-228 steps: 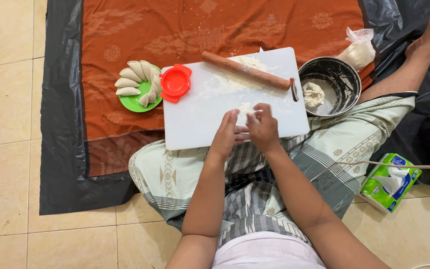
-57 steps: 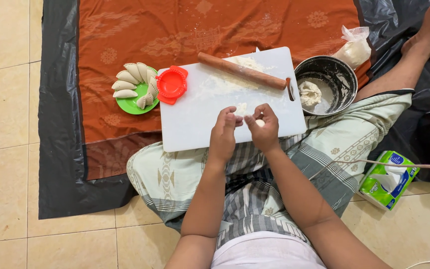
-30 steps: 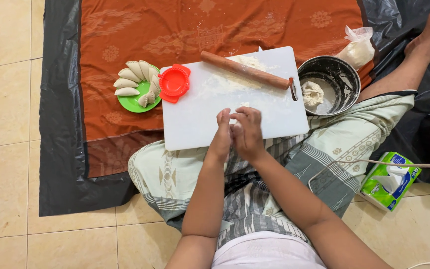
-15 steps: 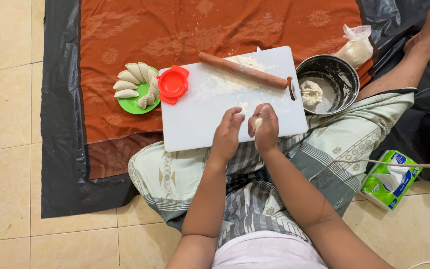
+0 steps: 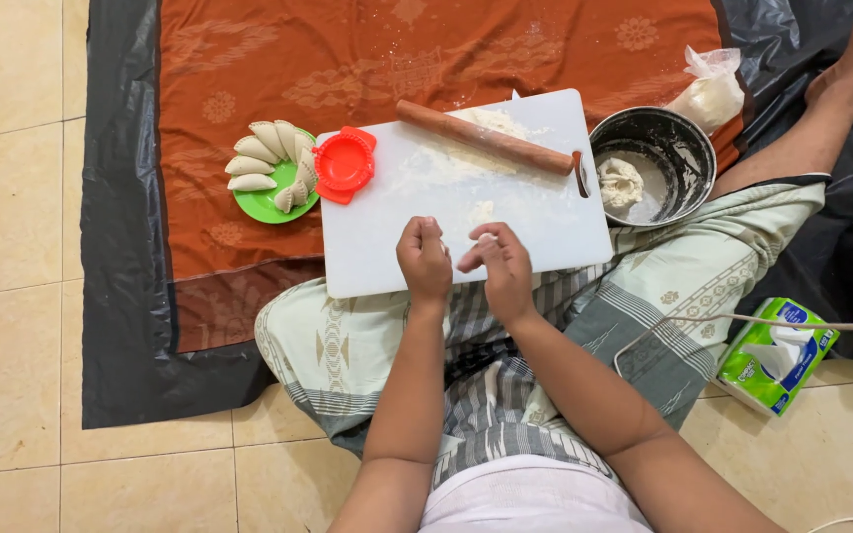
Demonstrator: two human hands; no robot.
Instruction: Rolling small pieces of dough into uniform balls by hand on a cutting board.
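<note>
Dough piece (image 5: 487, 238), small and pale, is sitting pinched in the curled fingertips of the right hand (image 5: 502, 270) over the near edge of the white cutting board (image 5: 387, 247), while the left hand (image 5: 425, 261) is hovering loosely curled and empty-looking just beside it.

The floor (image 5: 12, 247) is laid with glossy cream tiles with thin grout lines, lit evenly and softly. A black plastic sheet (image 5: 120, 296) is spread over it, reaching the top and right edges of the view. An orange patterned cloth (image 5: 348, 49) lies on the sheet, its lower border darker.
</note>
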